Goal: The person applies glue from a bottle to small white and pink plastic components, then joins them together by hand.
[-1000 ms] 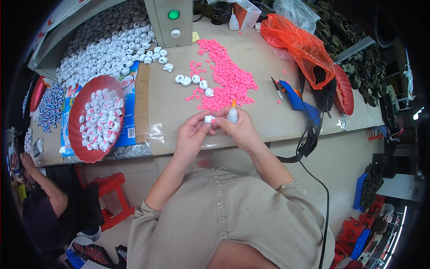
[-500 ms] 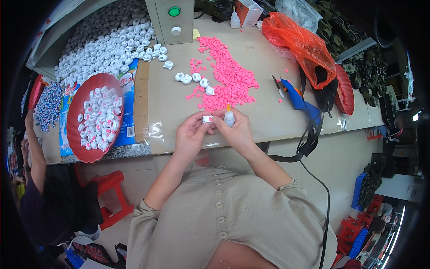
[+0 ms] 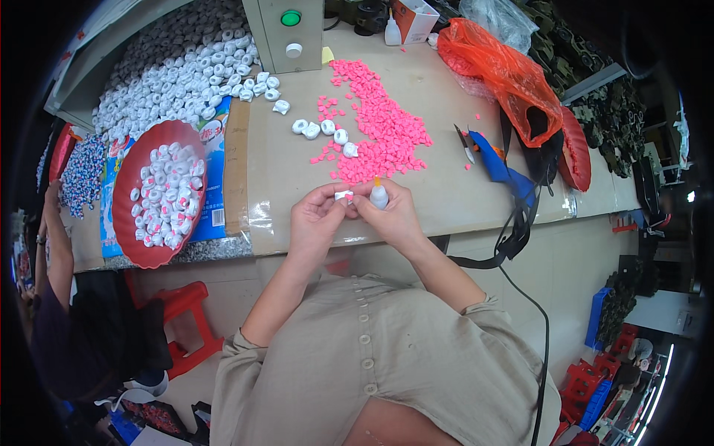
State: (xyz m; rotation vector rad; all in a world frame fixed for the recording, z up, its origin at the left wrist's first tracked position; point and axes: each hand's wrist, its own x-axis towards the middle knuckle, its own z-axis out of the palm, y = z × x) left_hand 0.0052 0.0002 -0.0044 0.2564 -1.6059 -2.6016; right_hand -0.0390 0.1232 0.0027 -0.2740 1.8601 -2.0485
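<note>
Pink plastic bits [image 3: 379, 126] lie heaped on the workbench [image 3: 282, 178]; this heap serves as the landmark for all positions below.

Hands: both sit at the bench's near edge, just on the near side of the heap. Left hand [image 3: 316, 221] pinches a small white cap [image 3: 343, 195] between thumb and fingertips. Right hand [image 3: 394, 215] is closed around a small white glue bottle [image 3: 378, 196] with an orange tip, held upright, tip pointing toward the heap. Cap and bottle sit just beside each other between the two hands; whether they touch cannot be told.

Surroundings:
- A few loose white caps [image 3: 324, 131] rest against the heap's left edge.
- Red tray [image 3: 158, 195] holding more white caps lies well to the left of the heap, on a blue printed sheet [image 3: 212, 178].
- Large mass of white caps [image 3: 175, 67] fills the far left corner, beyond the tray.
- Grey control box [image 3: 286, 33] with one green and one white button stands just beyond the heap, to its far left.
- Orange plastic bag [image 3: 506, 74] lies to the right of the heap.
- Blue-handled tool [image 3: 494, 160] with a black cable lies to the right of the heap, nearer than the bag.
- Another person's arm [image 3: 56, 245] shows at the far left, well apart from the heap.
</note>
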